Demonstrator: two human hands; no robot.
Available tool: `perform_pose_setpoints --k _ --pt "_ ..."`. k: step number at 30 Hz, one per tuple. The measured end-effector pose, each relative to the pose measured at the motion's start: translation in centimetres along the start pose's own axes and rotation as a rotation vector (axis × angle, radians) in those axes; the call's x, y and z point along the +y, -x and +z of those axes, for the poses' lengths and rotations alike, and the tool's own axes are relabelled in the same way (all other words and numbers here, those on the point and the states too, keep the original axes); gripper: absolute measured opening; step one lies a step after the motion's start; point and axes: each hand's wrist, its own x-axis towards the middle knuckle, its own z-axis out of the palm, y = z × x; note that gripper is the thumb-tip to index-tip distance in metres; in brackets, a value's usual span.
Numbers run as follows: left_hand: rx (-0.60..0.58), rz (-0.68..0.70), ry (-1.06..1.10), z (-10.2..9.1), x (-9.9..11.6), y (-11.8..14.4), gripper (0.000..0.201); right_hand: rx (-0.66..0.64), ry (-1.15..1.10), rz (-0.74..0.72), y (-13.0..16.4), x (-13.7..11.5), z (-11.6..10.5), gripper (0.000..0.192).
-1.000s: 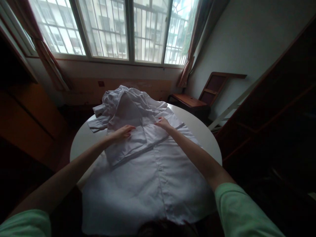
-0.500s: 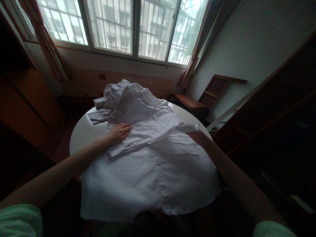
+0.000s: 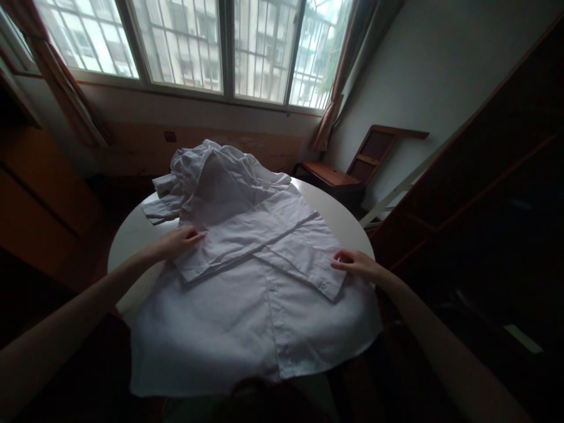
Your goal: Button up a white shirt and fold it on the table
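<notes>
A white button-up shirt (image 3: 247, 305) lies spread on a round white table (image 3: 127, 235), its hem hanging over the near edge. Both sleeves are folded across the chest. My left hand (image 3: 178, 241) rests flat on the left sleeve near its cuff. My right hand (image 3: 355, 263) pinches the cuff end of the right sleeve (image 3: 304, 258) at the shirt's right side. More crumpled white garments (image 3: 211, 176) are piled at the table's far side, touching the shirt's collar end.
A wooden chair (image 3: 352, 170) stands beyond the table at the right, by the wall. Dark wooden furniture (image 3: 484, 194) fills the right side and a wooden cabinet (image 3: 39, 200) the left. Barred windows with curtains run along the far wall.
My right hand carried the right sleeve from the shirt's middle out and down to the right side, laying it across the chest. My left hand slid slightly left along the other sleeve.
</notes>
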Motion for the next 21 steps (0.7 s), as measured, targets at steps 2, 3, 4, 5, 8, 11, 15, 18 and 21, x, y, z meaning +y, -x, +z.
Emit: perform_pose_setpoints --k 2,3,4,5,8,11,15,18,21 --pt "-0.010 -0.018 0.154 0.2 -1.0 0.7 0.044 0.013 0.098 0.003 -0.1 -0.6 0.5 0.044" --pt "-0.007 -0.029 0.232 0.3 -1.4 1.1 0.045 0.008 0.111 -0.003 -0.1 -0.7 0.6 0.043" --pt "-0.003 -0.041 0.298 0.4 -1.7 1.5 0.047 -0.002 0.107 -0.015 -0.1 -0.8 0.7 0.044" --pt "0.003 -0.051 0.343 0.5 -1.8 1.9 0.049 -0.010 0.095 -0.027 0.0 -0.7 0.8 0.045" --pt "0.035 -0.092 0.288 0.4 -1.5 2.8 0.049 0.008 0.070 -0.061 0.1 -0.4 0.9 0.044" --pt "0.204 -0.122 0.065 0.4 -1.1 3.0 0.047 0.062 0.113 -0.065 0.3 -0.3 1.0 0.042" --pt "0.386 -0.196 -0.071 0.4 -1.4 2.5 0.054 0.092 0.176 -0.079 0.4 -0.5 1.1 0.041" --pt "0.277 -0.260 -0.010 0.0 -1.6 2.4 0.066 0.126 0.186 -0.069 0.4 -0.2 1.3 0.039" --pt "0.169 -0.320 0.050 -0.8 -1.2 3.2 0.069 0.359 0.206 -0.067 0.5 0.7 1.6 0.041"
